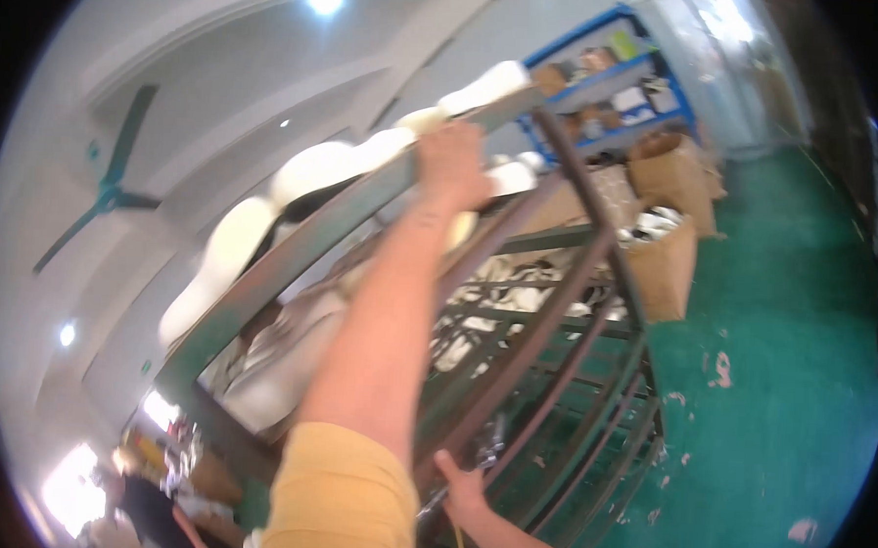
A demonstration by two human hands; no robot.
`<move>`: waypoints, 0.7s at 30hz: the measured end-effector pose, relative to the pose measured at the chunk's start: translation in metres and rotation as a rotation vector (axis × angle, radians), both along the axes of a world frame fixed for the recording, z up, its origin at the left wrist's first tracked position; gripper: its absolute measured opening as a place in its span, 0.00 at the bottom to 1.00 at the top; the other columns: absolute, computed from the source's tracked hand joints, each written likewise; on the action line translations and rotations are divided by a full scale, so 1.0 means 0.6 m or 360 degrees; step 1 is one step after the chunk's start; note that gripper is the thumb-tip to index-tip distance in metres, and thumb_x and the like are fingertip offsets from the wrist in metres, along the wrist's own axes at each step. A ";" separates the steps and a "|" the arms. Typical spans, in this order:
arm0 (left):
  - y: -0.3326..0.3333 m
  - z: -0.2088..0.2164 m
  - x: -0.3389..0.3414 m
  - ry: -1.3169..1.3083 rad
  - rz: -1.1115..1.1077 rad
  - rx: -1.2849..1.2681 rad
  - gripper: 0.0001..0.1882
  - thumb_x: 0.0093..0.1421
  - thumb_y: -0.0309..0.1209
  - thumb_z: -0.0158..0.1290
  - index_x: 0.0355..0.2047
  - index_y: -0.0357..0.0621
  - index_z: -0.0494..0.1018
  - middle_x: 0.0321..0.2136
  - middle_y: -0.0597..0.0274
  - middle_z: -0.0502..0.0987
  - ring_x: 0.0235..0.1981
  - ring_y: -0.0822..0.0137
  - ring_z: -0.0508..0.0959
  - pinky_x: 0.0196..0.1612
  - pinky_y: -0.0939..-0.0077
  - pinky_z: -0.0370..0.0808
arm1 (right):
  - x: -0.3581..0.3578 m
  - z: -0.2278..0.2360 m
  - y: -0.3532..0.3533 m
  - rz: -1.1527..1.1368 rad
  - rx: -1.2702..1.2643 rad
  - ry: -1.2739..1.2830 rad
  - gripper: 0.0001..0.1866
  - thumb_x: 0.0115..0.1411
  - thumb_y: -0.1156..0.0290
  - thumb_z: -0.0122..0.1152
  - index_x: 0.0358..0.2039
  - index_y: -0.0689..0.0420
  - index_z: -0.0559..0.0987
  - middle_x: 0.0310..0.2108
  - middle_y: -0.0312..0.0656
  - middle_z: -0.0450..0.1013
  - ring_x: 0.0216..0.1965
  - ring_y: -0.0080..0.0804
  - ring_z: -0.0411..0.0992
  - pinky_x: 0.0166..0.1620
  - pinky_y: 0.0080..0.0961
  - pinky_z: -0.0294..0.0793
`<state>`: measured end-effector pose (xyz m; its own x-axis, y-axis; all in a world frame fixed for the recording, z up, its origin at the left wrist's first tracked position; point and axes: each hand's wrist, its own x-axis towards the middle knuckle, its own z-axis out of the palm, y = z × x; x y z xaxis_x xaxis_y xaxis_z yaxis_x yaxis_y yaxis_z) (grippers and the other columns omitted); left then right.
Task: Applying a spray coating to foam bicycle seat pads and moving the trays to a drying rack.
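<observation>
My left hand [451,167] is closed over the top rail of a dark metal rack [293,253], its arm stretched up in a yellow sleeve. Along that rail lie white, shoe-sole-shaped pieces [226,255], some of them close to my fingers. Lower down, my right hand [465,489] is at the rack's lower bars with its thumb raised and the other fingers mostly hidden. Shiny metallic parts [491,443] show beside it, and a thin yellow cord [459,547] hangs at the wrist. What the right hand grips is unclear.
Pale pieces [526,295] fill the shelves inside the rack. Open cardboard boxes [666,269] stand beyond it, before a blue shelf unit [614,81]. Green floor [757,386] runs along the right. A person in dark clothes [149,511] is at lower left.
</observation>
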<state>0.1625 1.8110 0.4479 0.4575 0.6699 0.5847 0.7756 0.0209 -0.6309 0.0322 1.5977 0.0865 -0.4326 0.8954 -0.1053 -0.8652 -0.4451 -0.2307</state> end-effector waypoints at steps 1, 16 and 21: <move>-0.012 -0.027 -0.052 0.0088 -0.0457 0.0416 0.34 0.40 0.39 0.58 0.50 0.43 0.64 0.51 0.45 0.66 0.54 0.50 0.64 0.52 0.52 0.63 | 0.002 0.038 -0.031 -0.0042 -0.0081 0.0107 0.24 0.49 0.73 0.68 0.44 0.55 0.66 0.33 0.35 0.65 0.32 0.29 0.66 0.35 0.27 0.70; -0.678 -0.100 -0.477 -0.1564 -0.0854 0.0736 0.08 0.54 0.26 0.51 0.34 0.39 0.74 0.32 0.58 0.76 0.35 0.59 0.76 0.40 0.68 0.72 | 0.015 -0.020 0.024 -0.0241 0.0394 -0.0005 0.16 0.55 0.54 0.62 0.36 0.52 0.75 0.32 0.36 0.75 0.34 0.31 0.74 0.39 0.31 0.75; -0.615 -0.028 -0.672 -0.1358 -0.0582 0.0854 0.09 0.54 0.27 0.52 0.36 0.39 0.75 0.32 0.55 0.78 0.35 0.59 0.77 0.40 0.71 0.72 | 0.024 0.014 0.011 -0.0298 0.0407 -0.0058 0.15 0.55 0.55 0.62 0.34 0.52 0.76 0.30 0.35 0.75 0.32 0.30 0.74 0.36 0.29 0.75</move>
<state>-0.2405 1.4420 0.4313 -0.1207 0.1355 0.9834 0.9713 -0.1884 0.1452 0.0465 1.6046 0.0948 -0.2579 0.9586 0.1209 -0.9156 -0.2026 -0.3472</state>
